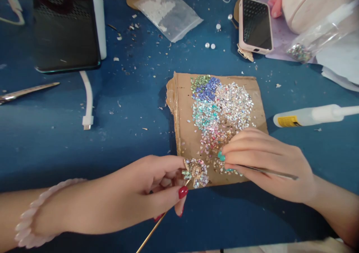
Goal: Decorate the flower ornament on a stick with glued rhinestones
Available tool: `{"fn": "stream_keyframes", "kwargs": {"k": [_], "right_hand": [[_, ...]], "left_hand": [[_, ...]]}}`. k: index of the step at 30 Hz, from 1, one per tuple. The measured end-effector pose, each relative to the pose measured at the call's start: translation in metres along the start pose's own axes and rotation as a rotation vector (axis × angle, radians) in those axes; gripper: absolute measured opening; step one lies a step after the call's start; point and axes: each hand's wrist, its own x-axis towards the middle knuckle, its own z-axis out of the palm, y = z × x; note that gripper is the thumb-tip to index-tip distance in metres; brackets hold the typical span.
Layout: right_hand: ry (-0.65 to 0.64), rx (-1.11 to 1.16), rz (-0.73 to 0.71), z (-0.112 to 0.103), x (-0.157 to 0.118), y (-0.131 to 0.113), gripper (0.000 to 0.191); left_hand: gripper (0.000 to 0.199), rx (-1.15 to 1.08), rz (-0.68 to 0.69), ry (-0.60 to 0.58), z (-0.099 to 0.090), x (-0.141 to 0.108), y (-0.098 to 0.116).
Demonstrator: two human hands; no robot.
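Note:
My left hand [157, 189], with red nails and a pale bead bracelet, pinches a flower-headed hairpin with a long gold stick [151, 236]. The hairpin's flower [196, 172] has gold petals set with pastel stones, and it faces up over the near-left edge of a cardboard piece [185, 133]. My right hand [269, 163] is closed around a thin metal tool [276, 172], whose working tip is hidden by the fingers. Turquoise shows at those fingertips, just above the near rhinestones. Small rhinestones [235, 103] lie on the cardboard in green, blue, aqua, clear, pink and brown patches.
A glue bottle [297, 116] lies right of the cardboard. Behind are a phone [256, 24], a zip bag [168, 11] of white bits and loose pearls [207, 45]. At left are a black-topped device [67, 32], a white cable [88, 99] and a pointed metal tool [28, 92].

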Motion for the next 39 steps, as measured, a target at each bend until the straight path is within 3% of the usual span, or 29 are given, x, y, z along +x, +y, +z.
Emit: {"fn": "stream_keyframes", "kwargs": {"k": [15,22,39], "right_hand": [[0.098,-0.016,0.044,0.002,0.005,0.003,0.006],[0.093,-0.014,0.042,0.004,0.008,0.004,0.006],[0.111,0.010,0.096,0.004,0.006,0.003,0.010]], "left_hand": [[0.017,-0.016,-0.030,-0.029,-0.001,0.001,-0.002],[0.007,-0.038,-0.031,-0.044,-0.003,0.002,0.003],[0.012,-0.050,-0.016,-0.036,-0.003,0.002,0.000]]}}
